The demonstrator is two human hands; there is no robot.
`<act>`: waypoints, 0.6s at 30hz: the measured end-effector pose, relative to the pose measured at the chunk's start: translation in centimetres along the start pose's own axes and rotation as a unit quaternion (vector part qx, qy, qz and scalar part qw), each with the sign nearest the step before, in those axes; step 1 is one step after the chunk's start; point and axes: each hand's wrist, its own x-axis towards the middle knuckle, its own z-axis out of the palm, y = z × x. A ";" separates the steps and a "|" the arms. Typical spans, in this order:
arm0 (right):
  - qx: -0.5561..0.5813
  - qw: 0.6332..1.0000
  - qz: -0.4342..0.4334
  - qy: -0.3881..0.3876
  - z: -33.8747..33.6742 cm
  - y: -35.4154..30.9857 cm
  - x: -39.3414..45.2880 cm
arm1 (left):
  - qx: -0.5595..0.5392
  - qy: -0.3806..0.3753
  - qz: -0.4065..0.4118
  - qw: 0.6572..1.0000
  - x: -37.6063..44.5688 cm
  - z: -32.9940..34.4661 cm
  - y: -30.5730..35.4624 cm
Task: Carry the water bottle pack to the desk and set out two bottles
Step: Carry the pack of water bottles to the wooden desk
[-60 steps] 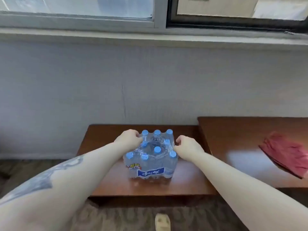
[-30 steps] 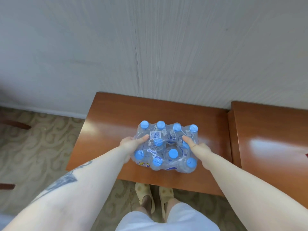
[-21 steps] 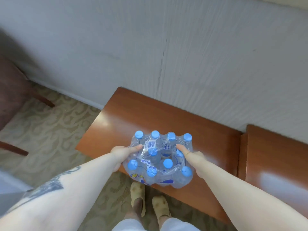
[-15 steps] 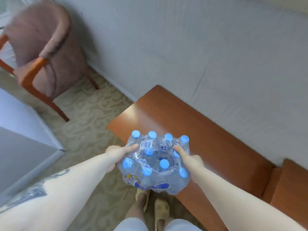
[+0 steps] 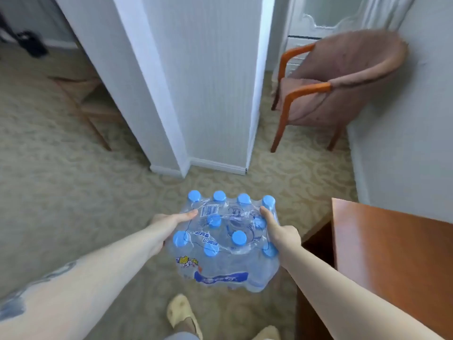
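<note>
The water bottle pack (image 5: 225, 241), clear shrink-wrapped bottles with blue caps and a blue label, hangs in the air over the carpet at lower centre. My left hand (image 5: 169, 224) grips its left side and my right hand (image 5: 282, 234) grips its right side, thumbs on top of the wrap. No desk can be told for sure in this view.
A brown wooden table (image 5: 392, 261) stands at the lower right, its corner close to my right arm. A white pillar (image 5: 196, 82) rises straight ahead, a pink armchair (image 5: 343, 89) stands at the back right, and wooden furniture legs (image 5: 85, 101) show at the left. Patterned carpet (image 5: 61, 192) lies to the left.
I lifted the pack off the wooden table and turned left with it; the table now sits at my right and the pillar and armchair have come into view.
</note>
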 end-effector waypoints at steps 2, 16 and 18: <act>-0.027 0.999 -0.020 -0.020 5.5 -1.8 -1.2 | -0.065 0.035 -0.005 0.997 0.1 -5.8 -1.8; -0.125 0.978 -0.082 -0.143 37.3 -12.5 -9.3 | -0.295 0.235 -0.016 0.926 3.8 -33.9 -3.9; -0.144 0.972 -0.090 -0.162 41.0 -14.5 -9.3 | -0.323 0.254 -0.026 0.911 5.6 -36.6 -3.6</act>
